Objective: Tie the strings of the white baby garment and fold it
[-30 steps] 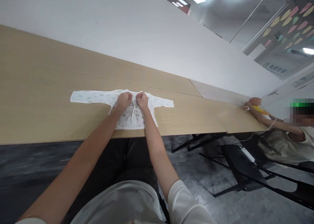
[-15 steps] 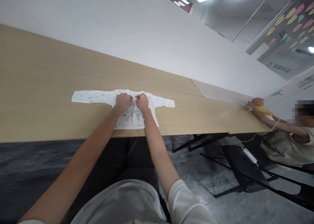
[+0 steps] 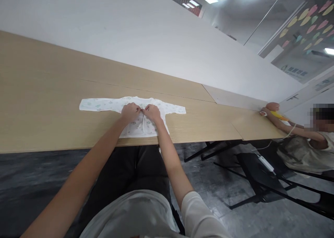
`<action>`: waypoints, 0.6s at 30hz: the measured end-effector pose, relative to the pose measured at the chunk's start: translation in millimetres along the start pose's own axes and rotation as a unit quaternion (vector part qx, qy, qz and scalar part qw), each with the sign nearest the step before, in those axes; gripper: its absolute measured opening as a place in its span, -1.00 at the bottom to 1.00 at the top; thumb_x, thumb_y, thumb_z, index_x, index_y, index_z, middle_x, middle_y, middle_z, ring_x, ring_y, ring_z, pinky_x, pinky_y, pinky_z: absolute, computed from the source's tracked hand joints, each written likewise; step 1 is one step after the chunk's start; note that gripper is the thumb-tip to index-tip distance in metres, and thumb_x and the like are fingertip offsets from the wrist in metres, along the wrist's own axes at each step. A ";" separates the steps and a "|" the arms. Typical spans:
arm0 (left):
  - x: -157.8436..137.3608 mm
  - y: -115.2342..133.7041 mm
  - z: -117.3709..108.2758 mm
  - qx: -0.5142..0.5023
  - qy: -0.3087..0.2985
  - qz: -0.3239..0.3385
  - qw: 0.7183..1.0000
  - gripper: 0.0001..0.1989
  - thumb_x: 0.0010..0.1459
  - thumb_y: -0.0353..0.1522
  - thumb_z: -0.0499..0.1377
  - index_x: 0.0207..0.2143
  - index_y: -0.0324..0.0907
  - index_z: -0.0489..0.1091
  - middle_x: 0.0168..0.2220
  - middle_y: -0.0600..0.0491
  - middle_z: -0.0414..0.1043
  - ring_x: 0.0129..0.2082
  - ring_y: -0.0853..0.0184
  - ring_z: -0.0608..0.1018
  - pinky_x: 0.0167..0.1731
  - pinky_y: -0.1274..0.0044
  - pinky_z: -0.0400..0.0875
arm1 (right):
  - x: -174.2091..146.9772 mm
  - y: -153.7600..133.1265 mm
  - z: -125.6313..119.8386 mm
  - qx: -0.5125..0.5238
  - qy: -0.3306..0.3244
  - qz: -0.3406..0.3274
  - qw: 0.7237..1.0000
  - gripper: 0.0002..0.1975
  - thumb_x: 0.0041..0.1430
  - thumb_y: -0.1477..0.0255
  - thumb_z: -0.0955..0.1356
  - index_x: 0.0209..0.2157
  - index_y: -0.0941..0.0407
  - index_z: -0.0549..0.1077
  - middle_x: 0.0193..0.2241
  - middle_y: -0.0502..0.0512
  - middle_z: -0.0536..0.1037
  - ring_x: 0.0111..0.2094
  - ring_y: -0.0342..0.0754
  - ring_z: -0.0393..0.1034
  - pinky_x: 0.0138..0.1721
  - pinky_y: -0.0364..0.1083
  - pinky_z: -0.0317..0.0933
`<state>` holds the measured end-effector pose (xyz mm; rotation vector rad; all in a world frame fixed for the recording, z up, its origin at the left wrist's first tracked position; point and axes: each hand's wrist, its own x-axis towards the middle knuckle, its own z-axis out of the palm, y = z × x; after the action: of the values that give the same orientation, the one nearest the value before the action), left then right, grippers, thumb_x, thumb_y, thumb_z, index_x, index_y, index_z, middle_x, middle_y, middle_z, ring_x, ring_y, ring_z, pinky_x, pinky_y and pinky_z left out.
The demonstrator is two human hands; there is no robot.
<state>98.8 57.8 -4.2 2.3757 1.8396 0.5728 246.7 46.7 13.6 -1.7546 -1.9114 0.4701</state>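
A small white baby shirt [image 3: 139, 129] with a faint print lies spread on the table, its long sleeves stretched out to both sides and its hem near the front edge. My left hand [image 3: 130, 112] is closed on the cloth at the front opening, just left of the middle. Beside it my right hand [image 3: 152, 112] pinches the other side of the opening. The fingertips of both hands meet at the middle of the shirt front. What lies between the fingertips is too small to make out.
The long wooden table [image 3: 52, 126] runs along a white partition [image 3: 109, 29]. At the far right another person [image 3: 308, 154] holds a doll [image 3: 272, 106] in yellow. A black folding chair [image 3: 258, 172] with a white power strip [image 3: 266, 164] on it stands right of me.
My hands have drawn together at the front opening, closing the gap between its two edges. My right fingers now touch my left ones.
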 end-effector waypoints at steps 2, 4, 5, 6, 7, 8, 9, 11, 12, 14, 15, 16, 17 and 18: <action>0.4 0.1 1.3 -0.026 0.003 0.014 1.000 -0.58 0.19 -0.36 -0.01 -0.15 -0.18 0.65 -0.05 -0.20 0.58 -0.02 0.00 0.56 0.00 0.27 0.39 | 0.9 1.3 1.8 -0.009 -0.010 -0.001 1.000 -0.79 0.19 0.25 0.46 -0.36 0.09 0.48 -0.22 0.15 0.63 -0.15 0.06 0.50 -0.15 -0.08 0.32; 1.2 -0.1 2.7 -0.055 0.009 0.023 0.998 -0.57 0.12 -0.41 0.01 -0.14 -0.13 0.66 -0.07 -0.15 0.59 -0.02 0.04 0.57 0.00 0.31 0.40 | 1.8 2.0 3.1 -0.018 -0.015 -0.002 1.000 -0.81 0.15 0.27 0.47 -0.34 0.09 0.48 -0.19 0.16 0.63 -0.12 0.08 0.50 -0.15 -0.07 0.33; 1.6 -0.3 3.3 -0.064 0.012 0.025 0.998 -0.56 0.09 -0.43 0.01 -0.16 -0.12 0.66 -0.09 -0.13 0.60 -0.03 0.05 0.57 0.00 0.32 0.40 | 2.0 2.2 3.4 -0.019 -0.014 -0.002 1.000 -0.83 0.15 0.30 0.47 -0.33 0.09 0.48 -0.18 0.17 0.63 -0.11 0.08 0.50 -0.15 -0.07 0.33; 1.9 -0.5 3.9 -0.070 0.016 0.025 0.997 -0.56 0.09 -0.43 0.01 -0.17 -0.12 0.67 -0.10 -0.12 0.61 -0.04 0.05 0.58 0.00 0.32 0.40 | 2.0 2.4 3.3 -0.017 -0.011 0.001 1.000 -0.86 0.16 0.33 0.45 -0.34 0.09 0.49 -0.19 0.16 0.63 -0.11 0.08 0.50 -0.14 -0.07 0.33; 2.1 -0.9 4.3 -0.076 0.021 0.024 0.997 -0.57 0.09 -0.43 0.01 -0.18 -0.12 0.67 -0.10 -0.12 0.61 -0.04 0.05 0.58 0.01 0.32 0.40 | 2.0 2.7 2.9 -0.012 -0.009 0.006 1.000 -0.90 0.17 0.36 0.44 -0.34 0.09 0.49 -0.20 0.15 0.64 -0.12 0.07 0.50 -0.14 -0.07 0.33; 2.1 -1.1 4.5 -0.080 0.027 0.020 0.996 -0.57 0.10 -0.43 0.01 -0.18 -0.12 0.67 -0.10 -0.11 0.62 -0.03 0.06 0.58 0.02 0.32 0.40 | 1.8 2.9 2.3 -0.005 -0.009 0.010 1.000 -0.93 0.17 0.39 0.43 -0.36 0.09 0.50 -0.22 0.14 0.64 -0.14 0.06 0.50 -0.14 -0.07 0.33; 2.0 -1.3 4.4 -0.084 0.034 0.015 0.996 -0.57 0.11 -0.43 0.00 -0.18 -0.12 0.66 -0.09 -0.10 0.62 -0.02 0.06 0.57 0.03 0.31 0.39 | 1.8 3.3 1.4 0.003 -0.009 0.014 1.000 -0.94 0.16 0.41 0.42 -0.37 0.09 0.50 -0.25 0.13 0.64 -0.15 0.04 0.50 -0.13 -0.08 0.33; 1.3 -0.9 3.8 -0.084 0.044 0.009 0.995 -0.57 0.13 -0.42 0.00 -0.17 -0.14 0.66 -0.08 -0.12 0.62 -0.02 0.06 0.57 0.05 0.30 0.38 | 1.8 4.2 -0.6 0.017 -0.012 0.015 1.000 -0.93 0.15 0.45 0.41 -0.42 0.09 0.50 -0.30 0.11 0.64 -0.19 0.02 0.51 -0.13 -0.09 0.34; 0.6 -0.3 3.4 -0.078 0.045 0.010 0.996 -0.57 0.13 -0.42 0.00 -0.17 -0.16 0.66 -0.09 -0.13 0.62 -0.02 0.05 0.56 0.05 0.29 0.37 | 2.0 4.9 -1.5 0.023 -0.013 0.015 1.000 -0.91 0.15 0.46 0.40 -0.44 0.10 0.50 -0.32 0.10 0.63 -0.20 0.02 0.51 -0.14 -0.09 0.34; -0.9 1.9 2.6 -0.061 0.041 0.020 0.997 -0.58 0.13 -0.40 0.01 -0.16 -0.18 0.66 -0.10 -0.17 0.61 -0.02 0.02 0.56 0.04 0.26 0.37 | 2.7 6.8 -3.1 0.033 -0.009 0.016 0.999 -0.86 0.15 0.49 0.37 -0.48 0.10 0.50 -0.37 0.09 0.63 -0.23 0.01 0.51 -0.14 -0.10 0.33; -1.6 3.3 2.4 -0.055 0.037 0.028 0.997 -0.59 0.14 -0.38 0.01 -0.16 -0.18 0.66 -0.09 -0.18 0.61 -0.02 0.01 0.56 0.03 0.26 0.37 | 3.2 8.0 -3.8 0.038 -0.005 0.017 0.999 -0.84 0.15 0.51 0.36 -0.50 0.11 0.50 -0.39 0.08 0.62 -0.24 0.00 0.51 -0.15 -0.11 0.33; -2.2 4.6 2.4 -0.052 0.032 0.037 0.997 -0.59 0.15 -0.36 0.02 -0.16 -0.17 0.66 -0.09 -0.18 0.60 -0.02 0.00 0.55 0.03 0.25 0.36 | 3.9 9.4 -4.5 0.044 -0.001 0.018 0.999 -0.83 0.14 0.53 0.35 -0.52 0.11 0.50 -0.42 0.07 0.61 -0.25 -0.01 0.51 -0.15 -0.12 0.33; -2.5 5.9 2.6 -0.051 0.027 0.044 0.997 -0.60 0.17 -0.34 0.03 -0.16 -0.15 0.65 -0.08 -0.17 0.60 -0.01 0.00 0.55 0.04 0.26 0.35 | 4.6 10.8 -5.3 0.052 0.002 0.019 0.998 -0.82 0.12 0.55 0.34 -0.53 0.12 0.50 -0.44 0.05 0.61 -0.27 -0.03 0.51 -0.16 -0.13 0.33; -2.6 7.1 2.9 -0.050 0.021 0.049 0.997 -0.61 0.19 -0.31 0.03 -0.16 -0.14 0.65 -0.06 -0.16 0.60 -0.01 0.01 0.54 0.04 0.27 0.34 | 5.3 12.3 -6.1 0.062 0.004 0.021 0.998 -0.82 0.10 0.56 0.34 -0.53 0.12 0.51 -0.46 0.03 0.60 -0.28 -0.04 0.51 -0.17 -0.14 0.33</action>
<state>105.7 53.8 -5.5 2.4173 1.6744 0.7115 260.0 52.8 12.3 -1.7169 -1.8040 0.5832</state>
